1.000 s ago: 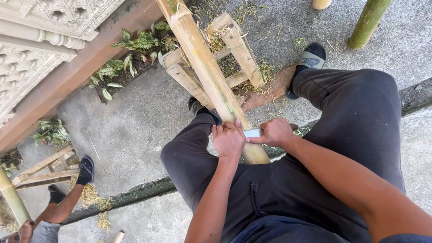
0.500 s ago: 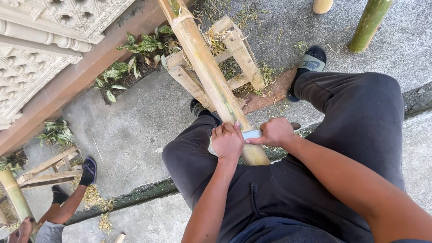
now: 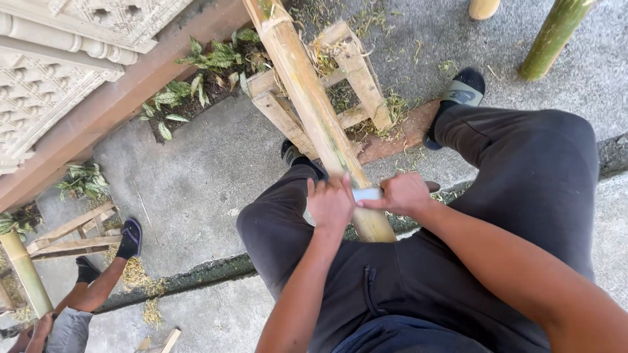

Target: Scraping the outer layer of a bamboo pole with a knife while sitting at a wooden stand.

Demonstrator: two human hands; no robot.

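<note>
A long pale bamboo pole (image 3: pixel 313 104) slopes from the top centre down between my knees, resting on a wooden frame (image 3: pixel 353 85). A short metal blade (image 3: pixel 367 193) lies across the pole near its lower end. My left hand (image 3: pixel 331 204) is closed on the blade's left end against the pole. My right hand (image 3: pixel 403 195) grips the blade's right end. Both hands sit side by side on top of the pole. I am seated in dark trousers, with black sandals (image 3: pixel 460 95) on the concrete.
Another person's legs (image 3: pixel 98 287) and sandal are at lower left beside a second wooden frame (image 3: pixel 69 233) and bamboo (image 3: pixel 25 273). A green bamboo post (image 3: pixel 553 36) stands at upper right. Plants (image 3: pixel 196 78) line a carved wall. Shavings litter the ground.
Both hands with the blade have slid slightly up along the pole, away from my body. The other person's foot at lower left has shifted a little.
</note>
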